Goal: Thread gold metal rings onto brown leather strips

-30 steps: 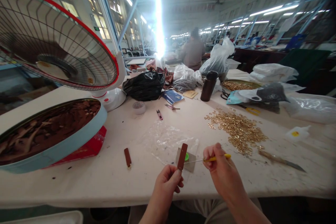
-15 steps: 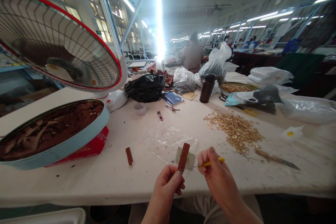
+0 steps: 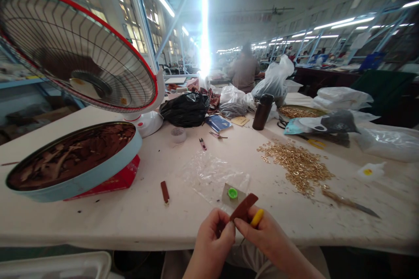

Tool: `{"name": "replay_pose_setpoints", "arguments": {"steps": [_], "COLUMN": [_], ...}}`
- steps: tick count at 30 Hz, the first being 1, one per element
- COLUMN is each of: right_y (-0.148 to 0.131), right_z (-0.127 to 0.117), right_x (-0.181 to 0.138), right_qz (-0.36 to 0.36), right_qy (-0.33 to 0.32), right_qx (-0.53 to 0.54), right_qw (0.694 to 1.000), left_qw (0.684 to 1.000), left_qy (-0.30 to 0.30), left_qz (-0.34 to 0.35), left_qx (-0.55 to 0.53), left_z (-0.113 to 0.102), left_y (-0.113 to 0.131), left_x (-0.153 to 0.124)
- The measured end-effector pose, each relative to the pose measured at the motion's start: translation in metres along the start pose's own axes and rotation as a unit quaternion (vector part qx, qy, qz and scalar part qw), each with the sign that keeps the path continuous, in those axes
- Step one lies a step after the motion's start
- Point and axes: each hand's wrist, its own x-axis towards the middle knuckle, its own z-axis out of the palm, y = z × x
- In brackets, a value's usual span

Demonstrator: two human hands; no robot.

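My left hand [image 3: 212, 239] and my right hand [image 3: 262, 237] meet at the table's near edge, both pinching a small brown leather strip [image 3: 244, 207] that tilts up to the right. A thin tool with a yellow handle [image 3: 257, 217] also sits in my right hand, against the strip. Just beyond my hands lies a small grey card with a green cap [image 3: 232, 192] on a clear plastic bag [image 3: 209, 174]. Another brown strip [image 3: 164, 192] lies flat to the left. A heap of gold rings [image 3: 299, 163] spreads out to the right.
A round blue tin of brown leather pieces [image 3: 73, 159] rests on a red box at left, under a red-rimmed fan [image 3: 75, 52]. A knife [image 3: 350, 202] lies at right. Bags, a dark bottle [image 3: 262, 111] and scissors crowd the far table. A person stands beyond.
My hands have come together. The strip has tipped from upright to slanting right, and the yellow tool has swung in against it. The view shifted slightly.
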Motion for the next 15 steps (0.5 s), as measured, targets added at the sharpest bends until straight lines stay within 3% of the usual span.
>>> {"name": "replay_pose_setpoints", "arguments": {"steps": [4,8,12,15], "right_y": [-0.003,-0.015,-0.009,0.002], "right_z": [0.001,0.003,0.014,0.020], "right_x": [0.002,-0.004,-0.003,0.004], "right_qz": [0.021,0.079,0.090,0.080], "right_qy": [-0.031,-0.075,-0.054,-0.047], "right_qx": [0.008,0.074,0.126,0.076], "right_qw": [0.999,0.991,0.986,0.993], "left_qw": [1.000,0.998,0.993,0.996], "left_qy": [-0.002,-0.041,-0.049,-0.038], "left_qz": [-0.005,-0.022,-0.026,-0.031], "left_qx": [0.020,-0.045,-0.105,-0.080], "left_z": [-0.006,-0.013,-0.016,-0.022], "left_y": [-0.003,-0.007,-0.009,-0.009], "left_x": [-0.003,-0.004,-0.002,-0.001]}}
